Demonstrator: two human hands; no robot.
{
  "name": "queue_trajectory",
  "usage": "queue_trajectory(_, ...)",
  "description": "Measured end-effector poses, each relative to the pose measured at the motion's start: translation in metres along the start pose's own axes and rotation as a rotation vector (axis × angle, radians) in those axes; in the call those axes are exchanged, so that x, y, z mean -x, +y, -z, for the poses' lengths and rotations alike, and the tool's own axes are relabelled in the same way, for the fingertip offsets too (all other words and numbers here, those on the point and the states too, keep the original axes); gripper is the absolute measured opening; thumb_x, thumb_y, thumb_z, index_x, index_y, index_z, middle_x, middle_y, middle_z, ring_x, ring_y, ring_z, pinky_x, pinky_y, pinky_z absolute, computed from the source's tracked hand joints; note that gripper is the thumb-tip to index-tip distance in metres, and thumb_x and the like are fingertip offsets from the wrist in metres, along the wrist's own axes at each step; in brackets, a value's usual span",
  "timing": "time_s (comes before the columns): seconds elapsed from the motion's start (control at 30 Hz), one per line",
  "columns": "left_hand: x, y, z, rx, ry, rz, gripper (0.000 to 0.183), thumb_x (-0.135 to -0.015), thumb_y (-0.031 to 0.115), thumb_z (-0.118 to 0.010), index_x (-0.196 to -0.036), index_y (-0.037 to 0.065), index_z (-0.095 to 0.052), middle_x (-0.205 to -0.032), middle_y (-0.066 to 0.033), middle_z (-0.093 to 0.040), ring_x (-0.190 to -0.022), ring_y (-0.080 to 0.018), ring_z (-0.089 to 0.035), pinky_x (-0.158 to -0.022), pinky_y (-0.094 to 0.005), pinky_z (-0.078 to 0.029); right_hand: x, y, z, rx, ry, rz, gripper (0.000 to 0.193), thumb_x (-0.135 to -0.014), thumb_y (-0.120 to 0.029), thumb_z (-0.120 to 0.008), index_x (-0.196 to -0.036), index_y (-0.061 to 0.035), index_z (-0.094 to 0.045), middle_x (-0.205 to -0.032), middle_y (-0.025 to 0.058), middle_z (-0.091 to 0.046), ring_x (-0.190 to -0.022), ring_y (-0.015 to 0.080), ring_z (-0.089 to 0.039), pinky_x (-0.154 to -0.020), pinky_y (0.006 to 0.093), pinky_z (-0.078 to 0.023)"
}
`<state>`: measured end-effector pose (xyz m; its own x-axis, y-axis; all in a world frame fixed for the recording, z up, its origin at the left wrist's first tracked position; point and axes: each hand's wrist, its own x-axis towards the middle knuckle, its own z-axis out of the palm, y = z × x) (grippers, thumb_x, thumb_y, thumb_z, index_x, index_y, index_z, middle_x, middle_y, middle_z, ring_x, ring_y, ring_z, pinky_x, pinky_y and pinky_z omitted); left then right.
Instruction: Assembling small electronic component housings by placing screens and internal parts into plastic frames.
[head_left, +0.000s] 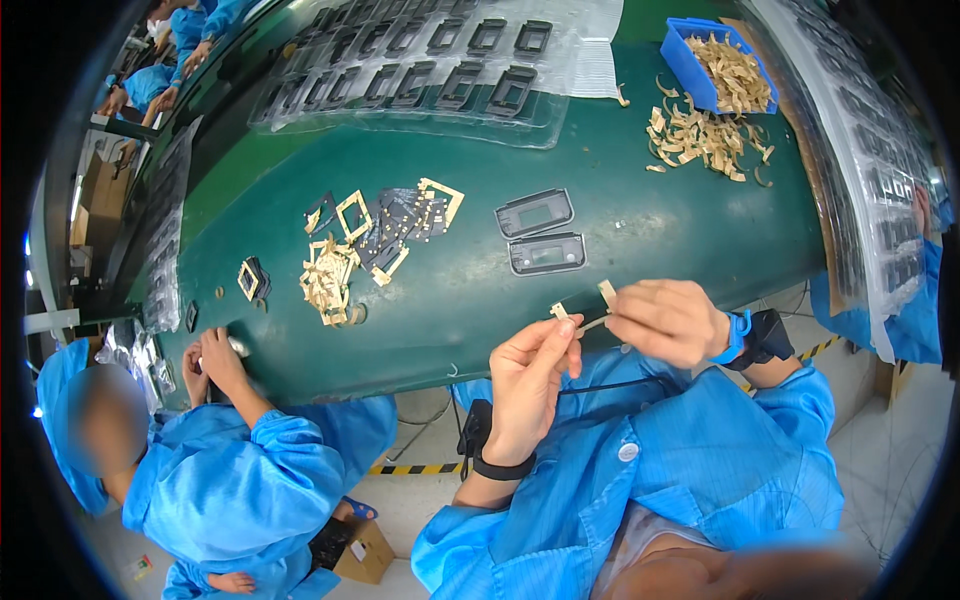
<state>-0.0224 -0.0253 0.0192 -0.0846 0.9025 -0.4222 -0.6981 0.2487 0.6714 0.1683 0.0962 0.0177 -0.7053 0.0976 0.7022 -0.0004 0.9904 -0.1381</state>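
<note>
"Left hand pinching something?"

"Yes, thumb and forefinger pressed on a small pale strip, raised over the near edge of the bench. The right hand, just beside it, has its fingers closed on a pale tab."

"What are the materials like?"

"The bench top is smooth and green, with a soft sheen. Near its middle lie two dark shells, rounded oblongs with windows cut in them. Left of those are flat dark pieces with pale dots, some square tan frames, and a heap of thin strips. Toward the far right corner, a blue tub brims with curled tan strips, and more curls are scattered just below it. Clear, shiny trays of black frames line the far edge."

"Anything hard to make out?"

"The right fingers overlap, so their grip is partly covered. I can't tell whether strip and tab are one bent piece or two. At the left, a co-worker's fingers hide most of a small whitish thing, and the trays beyond the right edge are cut off."

"And the held strip itself?"

"Narrow, flat, cream-tan, squared at its upper end, with a small dark mark."
</note>
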Motion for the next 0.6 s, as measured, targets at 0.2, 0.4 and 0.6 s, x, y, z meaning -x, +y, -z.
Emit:
queue_trajectory(0.2, 0.002, -0.007, -0.011, -0.428, 0.086, -0.322, 0.018, -0.097, 0.006, -0.068, -0.109, -0.007, -0.072, -0.099, -0.0133, -0.069, -0.071, -0.0122, -0.06, -0.065, -0.0234, -0.049, -0.004, -0.007, 0.002, -0.77, 0.099, -0.959, 0.032, -0.091, -0.006, -0.073, -0.12, 0.0036, -0.066, -0.103, 0.0124, -0.072, -0.094, 0.0203, -0.071, -0.086, 0.0308, -0.057)
queue_trajectory(0.4, 0.001, 0.0, -0.005, -0.222, -0.075, -0.106, 0.017, -0.097, 0.006, -0.066, -0.105, -0.008, -0.073, -0.097, -0.0121, -0.07, -0.076, -0.014, -0.064, -0.066, -0.027, -0.051, -0.01, 0.007, 0.005, -1.121, -0.011, -1.112, 0.024, -0.099, -0.008, -0.065, -0.121, 0.001, -0.069, -0.102, 0.0079, -0.072, -0.092, 0.013, -0.067, -0.084, 0.0278, -0.053)
queue_trajectory(0.6, -0.004, 0.004, 0.004, -0.06, -0.206, 0.188, 0.017, -0.098, 0.008, -0.064, -0.1, -0.007, -0.073, -0.086, -0.0117, -0.07, -0.074, -0.0162, -0.063, -0.065, -0.029, -0.05, -0.017, 0.012, 0.013, -0.831, -0.209, -0.879, 0.022, -0.097, -0.009, -0.065, -0.117, -0.006, -0.074, -0.089, 0.0094, -0.068, -0.079, 0.0178, -0.062, -0.069, 0.0334, -0.047)
